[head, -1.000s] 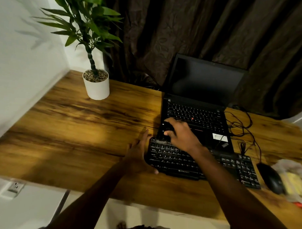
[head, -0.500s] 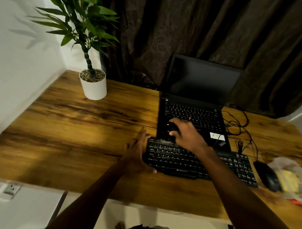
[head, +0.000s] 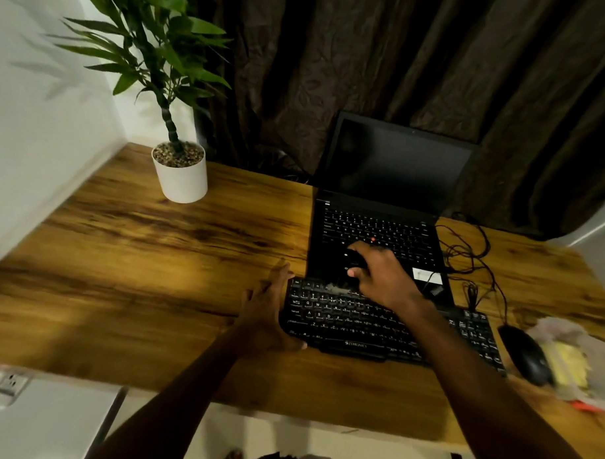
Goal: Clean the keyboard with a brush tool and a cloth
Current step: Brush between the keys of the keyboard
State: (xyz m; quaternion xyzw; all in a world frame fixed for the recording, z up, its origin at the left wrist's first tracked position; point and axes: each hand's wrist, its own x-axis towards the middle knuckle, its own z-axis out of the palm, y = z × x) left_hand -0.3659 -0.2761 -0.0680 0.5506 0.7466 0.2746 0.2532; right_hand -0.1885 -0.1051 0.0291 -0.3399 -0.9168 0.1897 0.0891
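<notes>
- Sliding a bit to the right over the keyboard [head: 332, 319], the right hand [head: 383, 278] keeps its fingers curled round the black brush tool [head: 353, 260].
- Left hand [head: 265, 314] stays flat and open, pressing the keyboard's left end to hold it still.
- Pale bristles [head: 336, 288] touch the top row of keys, so I think brushing has only just started and most rows are left.

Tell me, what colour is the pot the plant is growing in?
Plain white, with no pattern. The pot shows best in the head view.
</notes>
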